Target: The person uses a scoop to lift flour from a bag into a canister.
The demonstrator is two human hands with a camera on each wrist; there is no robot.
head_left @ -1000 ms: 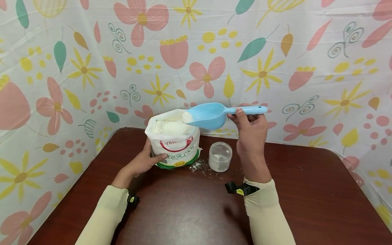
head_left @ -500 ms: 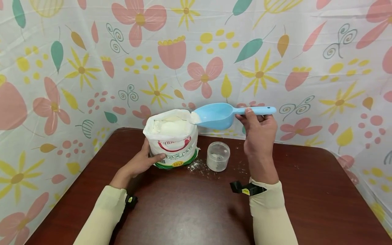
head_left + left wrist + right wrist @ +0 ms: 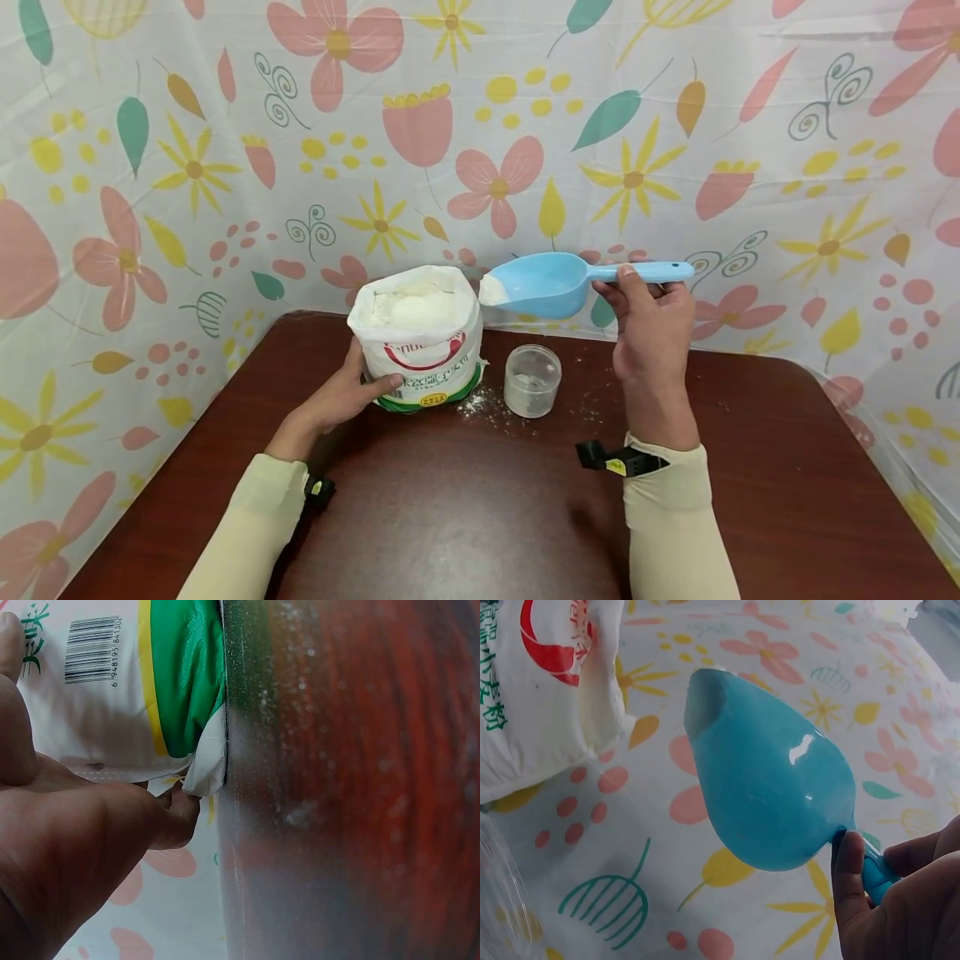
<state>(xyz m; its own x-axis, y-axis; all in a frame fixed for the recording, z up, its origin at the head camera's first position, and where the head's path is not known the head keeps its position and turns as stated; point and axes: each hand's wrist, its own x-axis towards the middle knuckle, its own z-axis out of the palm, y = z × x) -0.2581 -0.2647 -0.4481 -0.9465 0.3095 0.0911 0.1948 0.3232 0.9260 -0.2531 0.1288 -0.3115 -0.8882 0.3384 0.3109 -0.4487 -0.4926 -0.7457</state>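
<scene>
In the head view an open bag of flour (image 3: 405,358) stands on the table, white with a red emblem and green base. My left hand (image 3: 341,400) holds its left side, thumb across the front; in the left wrist view the other fingers (image 3: 180,817) reach behind it. Raised to the bag's right, a light blue scoop (image 3: 543,287) carries a little flour (image 3: 492,290) at its tip. My right hand (image 3: 652,333) grips its handle, thumb on top. Below the scoop sits a clear round jar (image 3: 532,382), open at the top, with white residue inside.
Spilled flour (image 3: 480,404) dusts the dark brown table (image 3: 450,500) between bag and jar. Close behind the table hangs a flower-patterned cloth (image 3: 495,100). Each wrist wears a black camera strap, one showing by the right sleeve (image 3: 667,492).
My right hand has moved the scoop to the right, from over the bag's opening to just beyond its rim. My left hand keeps its hold on the bag.
</scene>
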